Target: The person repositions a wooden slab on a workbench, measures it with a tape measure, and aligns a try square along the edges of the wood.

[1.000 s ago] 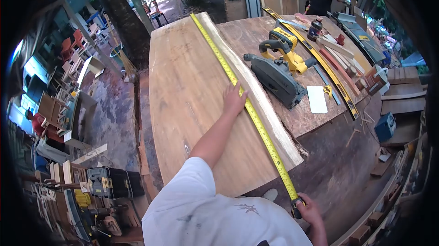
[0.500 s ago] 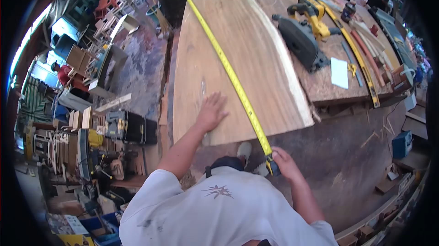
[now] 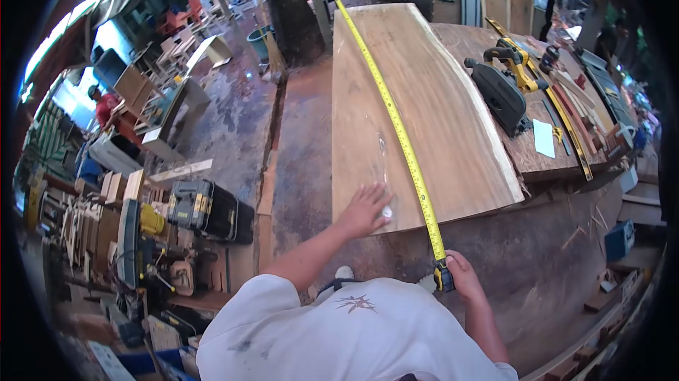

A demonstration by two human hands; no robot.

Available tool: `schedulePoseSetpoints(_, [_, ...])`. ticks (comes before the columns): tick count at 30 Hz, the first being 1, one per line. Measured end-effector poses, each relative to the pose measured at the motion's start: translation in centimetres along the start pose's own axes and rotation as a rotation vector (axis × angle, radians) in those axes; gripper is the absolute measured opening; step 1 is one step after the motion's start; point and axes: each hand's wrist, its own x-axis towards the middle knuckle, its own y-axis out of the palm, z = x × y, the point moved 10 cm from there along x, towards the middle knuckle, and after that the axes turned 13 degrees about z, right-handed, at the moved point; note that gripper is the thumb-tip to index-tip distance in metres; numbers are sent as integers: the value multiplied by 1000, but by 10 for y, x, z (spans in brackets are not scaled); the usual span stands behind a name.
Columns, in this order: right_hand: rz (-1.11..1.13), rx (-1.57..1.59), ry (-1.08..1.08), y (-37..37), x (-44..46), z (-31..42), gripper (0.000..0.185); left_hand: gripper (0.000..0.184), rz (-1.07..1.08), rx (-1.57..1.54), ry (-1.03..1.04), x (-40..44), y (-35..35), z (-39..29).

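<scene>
A large wooden slab [image 3: 453, 147] with a pale live edge on its right lies in front of me. My left hand [image 3: 364, 211] rests on its near left part, palm down with the fingers spread. By those fingertips a small whitish spot [image 3: 387, 211] shows on the wood. In my right hand [image 3: 463, 275] is the black and yellow case of a tape measure [image 3: 443, 276], just off the slab's near edge. Its yellow blade [image 3: 403, 137] runs in a slight bow over the slab to the far left corner, where its tip shows.
Right of the slab, a workbench [image 3: 523, 162] bears a circular saw [image 3: 506, 87], a white card [image 3: 543, 138] and a long yellow level [image 3: 566, 123]. A black toolbox [image 3: 212, 211] stands at the left. A person in red [image 3: 109, 112] is farther back.
My view has shifted, so the slab appears farther right and lower. My left hand has slid toward the slab's near edge. The tape blade, nearly straight before, now bows a little.
</scene>
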Motion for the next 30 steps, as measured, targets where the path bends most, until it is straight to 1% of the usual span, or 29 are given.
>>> schedulePoseSetpoints(2, [-20, 34, 13, 34, 3, 2, 30, 67, 12, 12, 122, -10, 0, 5])
schedulePoseSetpoints(4, [-35, 82, 34, 69, 10, -5, 31, 64, 24, 15, 178, -20, 1, 13])
schedulePoseSetpoints(6, [-50, -47, -4, 93, 21, 1, 32, 63, -98, -174, 232, -29, -6, 23])
schedulePoseSetpoints(8, [-103, -55, 21, 112, 23, 13, 32, 62, -102, -251, 278, -34, -7, 28])
schedulePoseSetpoints(10, [-113, -59, 63, 126, 23, 13, 33, 64, -84, -269, 236, -33, -9, 31])
schedulePoseSetpoints(11, [-116, -80, 72, 129, 25, 4, 34, 64, -44, -282, 270, -32, -6, 28])
schedulePoseSetpoints(13, [-164, -68, 115, 135, 10, -14, 36, 67, -50, -260, 263, -33, -4, 32])
schedulePoseSetpoints(14, [-219, -195, 104, 142, 3, -8, 38, 67, -14, -273, 302, -36, 0, 26])
schedulePoseSetpoints(15, [-264, -329, 94, 147, -3, -2, 41, 68, -55, -177, 262, -38, -2, 26])
schedulePoseSetpoints(16, [-291, -315, 114, 150, -6, -2, 41, 70, -104, -77, 217, -41, -6, 26])
schedulePoseSetpoints(17, [-309, -346, 134, 153, -8, -1, 43, 70, -84, -81, 243, -43, -3, 21])
schedulePoseSetpoints(18, [-323, -375, 150, 157, -8, -1, 46, 71, -70, -34, 221, -45, -1, 21])
schedulePoseSetpoints(19, [-317, -363, 218, 159, -7, -9, 49, 72, -57, 20, 197, -45, 0, 23])
schedulePoseSetpoints(20, [-332, -342, 223, 163, -8, -11, 49, 72, -42, 28, 217, -45, 0, 21])
schedulePoseSetpoints(22, [-376, -453, 285, 165, -13, -11, 52, 76, -4, 52, 211, -45, 5, 21])
schedulePoseSetpoints(23, [-382, -440, 291, 166, -14, -12, 52, 76, 8, 55, 221, -45, 7, 20])
schedulePoseSetpoints(25, [-384, -474, 301, 168, -16, -11, 53, 81, -25, 40, 214, -46, 5, 23])
schedulePoseSetpoints(30, [-410, -508, 335, 170, -19, -11, 53, 82, -49, 34, 243, -51, 4, 22])
